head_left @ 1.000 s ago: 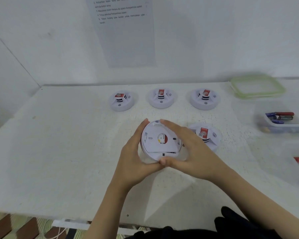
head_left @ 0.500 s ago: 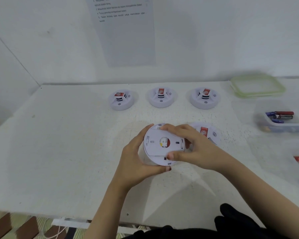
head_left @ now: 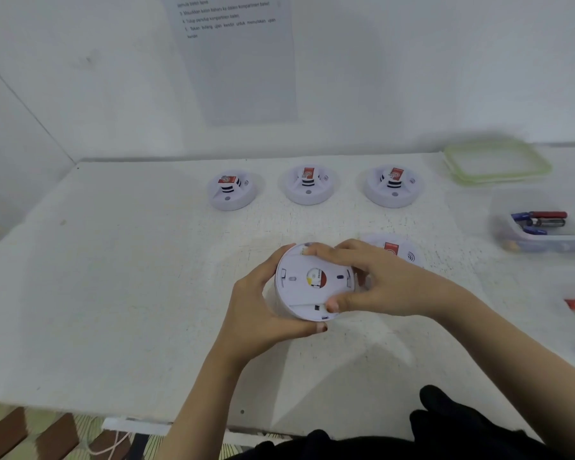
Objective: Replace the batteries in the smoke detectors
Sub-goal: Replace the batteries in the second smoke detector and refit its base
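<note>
Detector (head_left: 312,282) gripped back-up in both hands above the white surface (head_left: 113,293).
Left hand (head_left: 259,313) clasps its left rim; right hand (head_left: 375,283) pinches top and bottom edges. Three detectors (head_left: 232,190) (head_left: 309,184) (head_left: 392,186) line the far edge, red labels unreadable; a fifth (head_left: 402,252) lies just beside the right hand. Wall sheet (head_left: 233,54) text too blurred to read reliably. Battery tub (head_left: 541,232) sits right; left half stands open.

The detector (head_left: 312,283) in hand looks like smooth, matt white plastic. The table (head_left: 113,293) has a rough, pitted white surface. The sheet (head_left: 236,61) on the wall looks like thin paper. The tub (head_left: 545,242) is clear plastic; the batteries (head_left: 541,221) inside have glossy wrappers.
</note>
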Motion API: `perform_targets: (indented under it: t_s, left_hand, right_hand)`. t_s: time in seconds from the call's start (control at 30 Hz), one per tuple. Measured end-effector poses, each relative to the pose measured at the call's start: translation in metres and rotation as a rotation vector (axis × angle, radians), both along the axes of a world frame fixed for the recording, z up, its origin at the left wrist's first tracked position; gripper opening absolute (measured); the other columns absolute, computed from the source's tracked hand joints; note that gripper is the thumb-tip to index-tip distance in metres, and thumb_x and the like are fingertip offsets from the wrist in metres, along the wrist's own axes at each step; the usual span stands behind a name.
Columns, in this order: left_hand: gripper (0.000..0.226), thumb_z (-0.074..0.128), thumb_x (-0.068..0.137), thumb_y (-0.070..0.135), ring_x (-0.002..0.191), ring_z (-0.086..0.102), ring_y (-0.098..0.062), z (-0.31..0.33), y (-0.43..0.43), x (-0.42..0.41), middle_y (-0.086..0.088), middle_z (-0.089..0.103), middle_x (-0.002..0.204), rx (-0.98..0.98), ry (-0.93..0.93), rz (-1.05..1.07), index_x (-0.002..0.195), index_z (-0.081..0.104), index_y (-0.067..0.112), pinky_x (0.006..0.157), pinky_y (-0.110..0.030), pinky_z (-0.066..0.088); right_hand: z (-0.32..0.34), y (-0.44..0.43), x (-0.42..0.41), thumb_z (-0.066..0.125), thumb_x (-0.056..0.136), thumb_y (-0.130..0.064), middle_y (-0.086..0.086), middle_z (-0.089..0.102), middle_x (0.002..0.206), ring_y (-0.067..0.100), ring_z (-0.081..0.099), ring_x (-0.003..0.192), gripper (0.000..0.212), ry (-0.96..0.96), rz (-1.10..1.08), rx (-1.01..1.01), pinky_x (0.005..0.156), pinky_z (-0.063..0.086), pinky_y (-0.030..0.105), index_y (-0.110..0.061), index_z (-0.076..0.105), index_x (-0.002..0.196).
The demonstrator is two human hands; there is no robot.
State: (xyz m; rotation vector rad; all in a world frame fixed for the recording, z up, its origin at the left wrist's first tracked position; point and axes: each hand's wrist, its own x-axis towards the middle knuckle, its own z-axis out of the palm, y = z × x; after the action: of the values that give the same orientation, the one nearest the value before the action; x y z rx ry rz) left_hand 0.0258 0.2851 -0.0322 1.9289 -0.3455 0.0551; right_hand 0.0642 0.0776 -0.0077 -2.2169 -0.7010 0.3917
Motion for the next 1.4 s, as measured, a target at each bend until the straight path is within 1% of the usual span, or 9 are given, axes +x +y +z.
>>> perform_targets:
  t_s: [0.13, 0.23, 0.4, 0.57, 0.77, 0.97, 1.13, 1.23, 1.4]
  left_hand:
    - [0.086, 0.092, 0.054, 0.004, 0.117, 0.058, -0.009, 0.000, 0.000, 0.001, 0.012, 0.065, 0.120, 0.010, 0.003, 0.002, 0.129, 0.056, 0.026, 0.087, -0.013, 0.047]
    - [0.085, 0.092, 0.055, 0.009, 0.116, 0.059, -0.010, -0.003, -0.002, 0.000, 0.011, 0.065, 0.121, 0.021, 0.001, -0.007, 0.130, 0.055, 0.027, 0.090, -0.020, 0.051]
    - [0.087, 0.093, 0.053, 0.009, 0.115, 0.060, -0.010, -0.013, -0.001, 0.000, 0.010, 0.066, 0.121, 0.012, 0.023, -0.007, 0.131, 0.055, 0.024, 0.091, -0.023, 0.052]
    - [0.081, 0.091, 0.056, 0.022, 0.114, 0.061, -0.006, -0.014, 0.009, 0.000, 0.012, 0.066, 0.120, -0.041, -0.018, 0.039, 0.129, 0.055, 0.024, 0.089, -0.016, 0.049]
    - [0.078, 0.085, 0.058, 0.036, 0.116, 0.058, -0.003, -0.012, 0.023, 0.005, 0.014, 0.064, 0.122, -0.047, -0.098, 0.163, 0.128, 0.056, 0.019, 0.092, -0.011, 0.044]
    - [0.086, 0.087, 0.055, 0.032, 0.123, 0.053, -0.003, -0.015, 0.021, 0.006, 0.010, 0.061, 0.129, -0.044, -0.117, 0.192, 0.132, 0.054, 0.014, 0.096, -0.011, 0.043]
    - [0.089, 0.087, 0.051, 0.034, 0.122, 0.054, -0.004, -0.005, -0.005, 0.002, 0.016, 0.061, 0.127, -0.110, -0.109, 0.144, 0.132, 0.052, 0.023, 0.096, -0.017, 0.046]
    - [0.085, 0.088, 0.048, 0.034, 0.117, 0.056, -0.001, 0.003, -0.028, 0.001, 0.024, 0.060, 0.122, -0.134, -0.107, 0.099, 0.125, 0.050, 0.032, 0.090, -0.013, 0.047]
    - [0.094, 0.091, 0.042, 0.036, 0.114, 0.058, -0.002, 0.007, -0.063, 0.006, 0.022, 0.057, 0.121, -0.085, -0.084, 0.009, 0.123, 0.044, 0.034, 0.087, -0.021, 0.053]
  right_hand:
    - [0.005, 0.001, -0.004, 0.078, 0.071, -0.043, -0.018, 0.029, 0.138, -0.003, 0.037, 0.120, 0.072, -0.121, -0.033, -0.031, 0.097, 0.036, 0.020, -0.054, 0.040, 0.131]
    - [0.010, 0.002, -0.005, 0.077, 0.070, -0.041, -0.015, 0.043, 0.127, 0.005, 0.042, 0.115, 0.065, -0.300, -0.037, -0.092, 0.097, 0.036, 0.024, -0.039, 0.051, 0.129]
    - [0.009, 0.006, -0.008, 0.066, 0.066, -0.048, -0.012, 0.056, 0.110, 0.007, 0.050, 0.101, 0.062, -0.441, 0.004, -0.189, 0.092, 0.033, 0.017, -0.026, 0.055, 0.123]
    - [0.007, 0.000, -0.017, 0.063, 0.068, -0.043, -0.012, 0.055, 0.114, 0.004, 0.049, 0.107, 0.059, -0.423, -0.087, 0.027, 0.093, 0.036, 0.015, -0.022, 0.055, 0.122]
    - [-0.018, -0.003, -0.038, 0.062, 0.071, -0.042, -0.013, 0.050, 0.117, 0.005, 0.043, 0.105, 0.059, -0.376, 0.007, -0.231, 0.090, 0.029, 0.013, -0.026, 0.051, 0.127]
    - [-0.031, -0.007, -0.048, 0.057, 0.084, -0.041, -0.010, 0.039, 0.128, 0.006, 0.034, 0.115, 0.058, -0.284, 0.012, -0.392, 0.095, 0.028, 0.017, -0.028, 0.042, 0.138]
    - [-0.024, -0.008, -0.047, 0.050, 0.087, -0.050, -0.015, 0.058, 0.118, -0.004, 0.054, 0.103, 0.047, -0.108, -0.301, 0.148, 0.086, 0.045, 0.020, -0.034, 0.045, 0.131]
    - [-0.014, -0.010, -0.047, 0.053, 0.095, -0.023, -0.001, 0.070, 0.103, 0.009, 0.067, 0.092, 0.033, 0.059, -0.479, 0.549, 0.083, 0.054, 0.030, -0.031, 0.044, 0.125]
    - [0.004, -0.034, -0.057, 0.050, 0.095, -0.006, 0.008, 0.072, 0.096, 0.020, 0.069, 0.090, 0.033, -0.015, -0.510, 0.672, 0.076, 0.057, 0.032, -0.026, 0.049, 0.121]
